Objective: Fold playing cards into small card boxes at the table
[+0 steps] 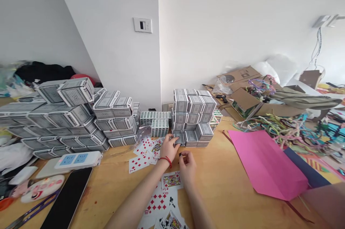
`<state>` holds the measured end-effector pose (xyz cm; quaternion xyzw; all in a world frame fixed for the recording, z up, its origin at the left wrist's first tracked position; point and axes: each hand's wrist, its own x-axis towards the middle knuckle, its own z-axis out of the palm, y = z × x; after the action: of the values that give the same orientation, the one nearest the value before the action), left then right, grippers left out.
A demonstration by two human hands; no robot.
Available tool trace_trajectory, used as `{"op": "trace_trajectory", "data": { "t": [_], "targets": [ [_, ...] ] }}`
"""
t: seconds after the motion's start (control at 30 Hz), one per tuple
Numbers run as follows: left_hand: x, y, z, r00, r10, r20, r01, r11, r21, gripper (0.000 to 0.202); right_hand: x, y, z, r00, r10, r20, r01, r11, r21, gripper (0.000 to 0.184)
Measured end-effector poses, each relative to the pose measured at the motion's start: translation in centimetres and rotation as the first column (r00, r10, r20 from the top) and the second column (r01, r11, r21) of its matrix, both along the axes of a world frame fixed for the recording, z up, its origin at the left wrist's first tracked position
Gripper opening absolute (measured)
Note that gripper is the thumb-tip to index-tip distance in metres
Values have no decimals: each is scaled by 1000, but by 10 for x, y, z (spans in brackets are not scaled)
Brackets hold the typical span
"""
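Note:
My left hand (pixel 169 147), with a red string round its wrist, reaches forward and its fingers close on a card deck (pixel 178 137) at the bottom left of a tidy stack of card decks (pixel 193 117). My right hand (pixel 187 166) hovers just behind it, fingers pinched on something small and dark that I cannot make out. Loose playing cards (pixel 144 152) lie face up to the left of my left hand. More loose cards (pixel 161 200) lie under my forearms.
A big untidy heap of card decks (pixel 70 117) fills the left. In front of it lie a white power strip (pixel 78 159), a dark phone (pixel 68 200) and purple scissors (pixel 32 211). A pink paper sheet (pixel 265 164), tangled coloured cords (pixel 285 128) and cardboard boxes (pixel 248 103) occupy the right.

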<state>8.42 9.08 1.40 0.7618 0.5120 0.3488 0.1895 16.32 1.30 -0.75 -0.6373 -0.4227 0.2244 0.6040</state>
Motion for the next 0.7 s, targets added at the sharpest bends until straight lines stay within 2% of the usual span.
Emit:
{"op": "trace_trajectory", "data": {
  "t": [0.13,0.3,0.5,0.6,0.7],
  "targets": [
    [0,-2,0,1000,-3,-15,3,1000,12,32,0,1,0,1000,5,-1,-5,1000,-8,13],
    [1,-2,1,1000,-9,-25,9,1000,11,29,1,0,2,1000,8,-19,-8,1000,-6,12],
    [-8,-3,12,1000,-12,-18,12,1000,12,43,3,1,-1,984,-25,-178,24,1000,-4,14],
    [-30,-17,25,1000,13,-9,-13,1000,26,41,8,4,-3,970,-42,-240,44,999,3,16],
    [-57,-54,35,999,11,-44,-10,1000,27,25,14,5,-4,949,-65,-308,70,998,6,17]
  ]
}}
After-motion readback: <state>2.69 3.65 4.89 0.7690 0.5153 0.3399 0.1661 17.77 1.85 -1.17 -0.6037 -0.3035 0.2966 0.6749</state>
